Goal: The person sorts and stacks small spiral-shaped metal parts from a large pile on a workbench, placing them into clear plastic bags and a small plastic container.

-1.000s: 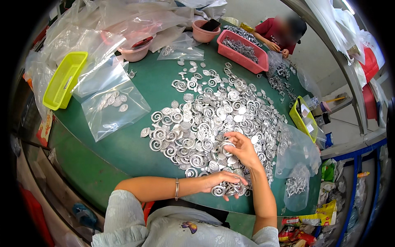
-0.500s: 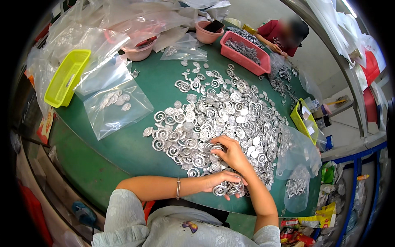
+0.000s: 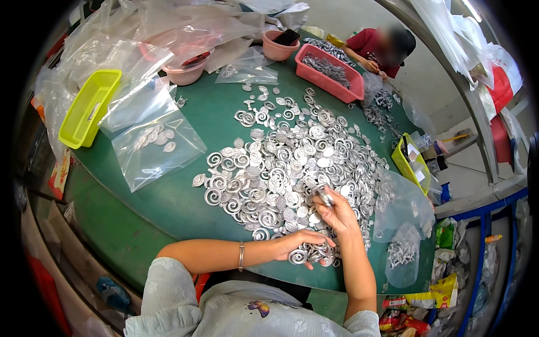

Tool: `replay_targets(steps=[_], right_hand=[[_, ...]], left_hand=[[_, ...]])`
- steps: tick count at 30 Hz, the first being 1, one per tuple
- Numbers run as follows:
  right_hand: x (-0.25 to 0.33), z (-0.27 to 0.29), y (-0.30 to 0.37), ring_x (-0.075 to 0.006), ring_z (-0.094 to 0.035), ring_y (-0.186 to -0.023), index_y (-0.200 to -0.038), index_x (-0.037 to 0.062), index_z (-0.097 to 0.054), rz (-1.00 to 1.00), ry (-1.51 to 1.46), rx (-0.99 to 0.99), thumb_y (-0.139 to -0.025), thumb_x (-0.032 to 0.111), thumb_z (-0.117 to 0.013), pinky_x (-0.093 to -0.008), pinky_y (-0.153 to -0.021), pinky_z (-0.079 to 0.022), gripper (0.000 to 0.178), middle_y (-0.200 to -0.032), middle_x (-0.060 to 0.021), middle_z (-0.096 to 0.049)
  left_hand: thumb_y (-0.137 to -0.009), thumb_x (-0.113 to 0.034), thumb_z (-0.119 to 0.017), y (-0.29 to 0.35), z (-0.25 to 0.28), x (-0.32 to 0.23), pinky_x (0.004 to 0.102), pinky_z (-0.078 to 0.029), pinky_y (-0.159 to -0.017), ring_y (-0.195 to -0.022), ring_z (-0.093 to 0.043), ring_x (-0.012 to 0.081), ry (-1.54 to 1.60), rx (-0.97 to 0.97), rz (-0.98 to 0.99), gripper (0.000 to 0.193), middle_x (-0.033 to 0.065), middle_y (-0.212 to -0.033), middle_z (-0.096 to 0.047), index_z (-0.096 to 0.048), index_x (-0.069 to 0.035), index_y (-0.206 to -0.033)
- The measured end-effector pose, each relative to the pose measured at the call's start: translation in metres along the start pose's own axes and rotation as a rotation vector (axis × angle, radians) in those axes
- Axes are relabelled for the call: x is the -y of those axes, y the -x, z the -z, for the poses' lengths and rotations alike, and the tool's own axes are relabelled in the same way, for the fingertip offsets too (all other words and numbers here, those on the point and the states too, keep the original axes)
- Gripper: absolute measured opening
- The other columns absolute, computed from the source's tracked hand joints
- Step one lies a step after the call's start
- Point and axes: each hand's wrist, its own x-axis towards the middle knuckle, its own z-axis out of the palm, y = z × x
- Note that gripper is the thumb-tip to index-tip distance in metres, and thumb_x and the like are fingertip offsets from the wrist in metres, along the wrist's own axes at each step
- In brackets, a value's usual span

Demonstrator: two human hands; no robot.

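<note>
My left hand [image 3: 296, 242] is closed around a bunch of silver spiral pendants [image 3: 299, 256] at the near edge of the table. Above it, my right hand [image 3: 338, 212] pinches a few silver spiral pieces [image 3: 324, 195] between thumb and fingers, held over the pile. The large pile [image 3: 292, 163] mixes open spirals and flat oval discs of silver metal, spread across the middle of the green table [image 3: 168, 216]. How many pieces either hand holds is partly hidden by the fingers.
At left lie a clear plastic bag [image 3: 160, 163] with oval discs and a yellow-green basket [image 3: 84, 115]. A pink tray [image 3: 306, 64] of metal parts stands at the back, near a person in red [image 3: 364, 44]. Another clear bag [image 3: 403, 250] lies at right, by a yellow-green basket [image 3: 401, 160].
My right hand has lifted off the pile and moved slightly right, carrying spiral pieces in its fingers. My left hand stays in nearly the same place with its bunch.
</note>
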Motion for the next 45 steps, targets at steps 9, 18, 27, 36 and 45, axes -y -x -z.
replay_targets(steps=[9, 18, 27, 36, 45], right_hand=[[0.0, -0.009, 0.045, -0.0076, -0.047, -0.061, -0.102, 0.0015, -0.051, 0.195, 0.252, -0.005, -0.093, 0.02, -0.05, -0.0179, -0.045, -0.039, 0.021, -0.077, -0.0025, -0.051], [-0.044, -0.03, 0.073, -0.0299, -0.045, -0.096, -0.1, 0.0009, -0.057, 0.827, 1.489, -0.317, -0.081, 0.013, -0.058, -0.037, -0.084, -0.037, 0.023, -0.1, -0.0148, -0.049], [-0.057, -0.026, 0.089, -0.0302, -0.048, -0.094, -0.1, -0.0006, -0.056, 0.971, 1.59, -0.396, -0.08, 0.026, -0.061, -0.0397, -0.082, -0.033, 0.033, -0.099, -0.0122, -0.054], [-0.068, -0.016, 0.117, -0.0283, -0.051, -0.096, -0.102, 0.003, -0.057, 1.118, 1.144, -0.533, -0.085, 0.019, -0.055, -0.0354, -0.085, -0.035, 0.023, -0.103, -0.0116, -0.056], [-0.049, 0.033, 0.151, -0.0234, -0.052, -0.097, -0.104, -0.0022, -0.056, 1.108, 0.767, -0.62, -0.088, 0.011, -0.048, -0.0324, -0.084, -0.043, 0.022, -0.104, -0.0134, -0.054]], left_hand=[[-0.095, -0.037, -0.037, -0.001, 0.007, 0.001, 0.0333, -0.056, -0.065, -0.097, -0.06, 0.0258, 0.182, -0.081, -0.185, 0.046, 0.015, -0.111, -0.056, -0.039, -0.005, -0.129], [-0.095, -0.047, -0.032, -0.001, -0.006, -0.002, 0.0444, -0.056, -0.071, -0.098, -0.06, 0.0192, 0.256, -0.282, -0.193, 0.046, 0.0075, -0.112, -0.056, -0.041, -0.014, -0.126], [-0.089, -0.031, -0.05, 0.004, 0.012, 0.004, 0.038, -0.048, -0.085, -0.101, -0.056, 0.0221, 0.118, -0.394, -0.013, 0.038, 0.0103, -0.113, -0.055, -0.047, -0.009, -0.12], [-0.087, -0.017, -0.057, -0.005, -0.007, 0.005, 0.0341, -0.053, -0.074, -0.087, -0.062, 0.0193, 0.156, -0.408, -0.064, 0.023, 0.0096, -0.098, -0.061, -0.052, -0.004, -0.106], [-0.088, -0.027, -0.055, -0.064, -0.062, 0.025, 0.0395, -0.051, -0.079, -0.094, -0.061, 0.0226, 0.264, -0.393, 0.077, 0.027, 0.0079, -0.104, -0.061, -0.055, -0.011, -0.11]])
